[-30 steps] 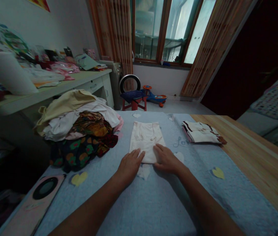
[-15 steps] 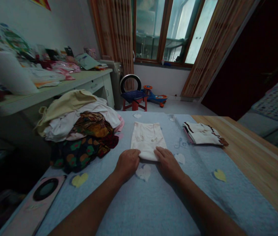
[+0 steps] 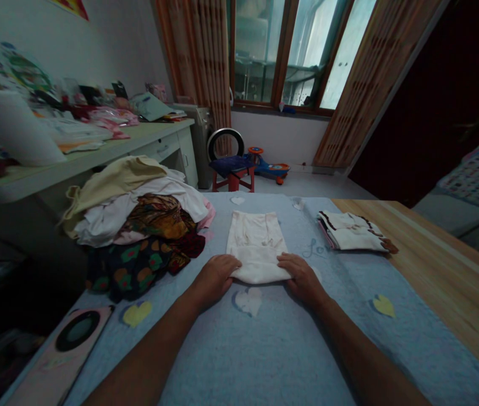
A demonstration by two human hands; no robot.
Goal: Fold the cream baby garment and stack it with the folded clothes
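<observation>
A folded white garment [image 3: 258, 239] lies in front of me on the blue cloth [image 3: 247, 349] printed with hearts. It has what look like thin ties near its middle; its exact kind I cannot make out. My left hand [image 3: 216, 276] is closed on its near left corner, thumb underneath or hidden. At the near right corner my right hand [image 3: 302, 277] pinches the same edge. The near edge between them looks rounded and slightly raised. Off to the right rests a folded stack of white clothes with dark trim [image 3: 353, 232].
A heap of crumpled clothes [image 3: 137, 208] sits on the left. Nearer to me is a pink flat object with a dark round part [image 3: 77, 331]. Bare wood [image 3: 446, 270] shows along the right side. Beyond the table stand a red stool [image 3: 233, 179] and a blue ride-on toy [image 3: 271, 168].
My hands went from lying flat on the white garment to gripping its near edge. They have since moved apart to its two near corners, and that edge now looks thicker.
</observation>
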